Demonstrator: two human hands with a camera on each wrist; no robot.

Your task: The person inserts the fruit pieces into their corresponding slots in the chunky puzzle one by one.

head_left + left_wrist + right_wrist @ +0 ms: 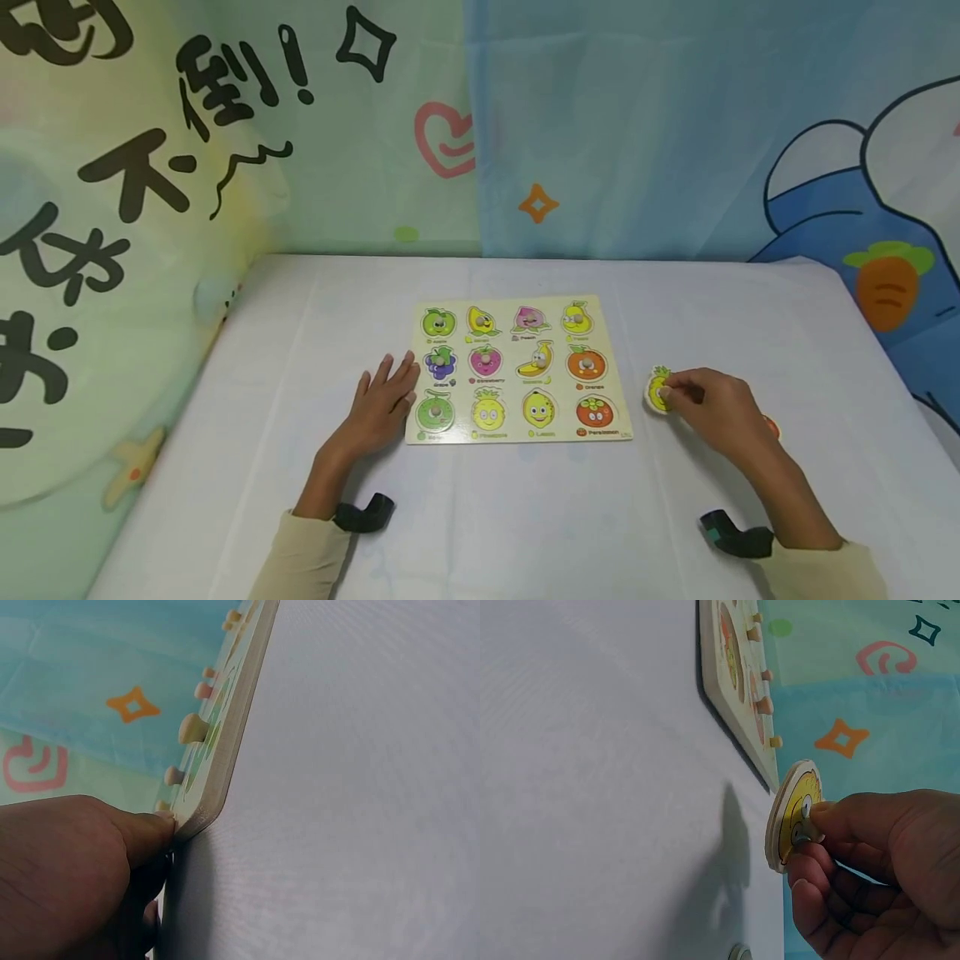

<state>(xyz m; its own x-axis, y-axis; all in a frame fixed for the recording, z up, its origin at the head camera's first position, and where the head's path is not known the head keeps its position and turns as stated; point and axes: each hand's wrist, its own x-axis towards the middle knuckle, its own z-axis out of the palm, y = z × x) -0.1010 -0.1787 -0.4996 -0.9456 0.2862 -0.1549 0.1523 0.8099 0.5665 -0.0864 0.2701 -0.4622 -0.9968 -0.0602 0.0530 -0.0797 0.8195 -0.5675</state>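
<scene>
A pale wooden fruit puzzle board [517,379] lies flat on the table. My left hand [382,404] rests along its left edge, fingers spread; in the left wrist view the thumb [146,832] touches the near corner. Right of the board, my right hand [708,408] pinches a yellow pineapple puzzle piece [657,390] between thumb and fingertips. In the right wrist view the pineapple piece [795,814] stands tilted above the table, its shadow apart from it. Several fruits on the board carry knobs, such as the melon piece [435,412]; the persimmon spot [731,656] is a bare recess.
A red-orange piece [771,427] lies on the table, mostly hidden behind the right wrist. Black wrist straps [366,512] sit at both cuffs. The white tablecloth [525,517] reaches back to a printed curtain [637,125].
</scene>
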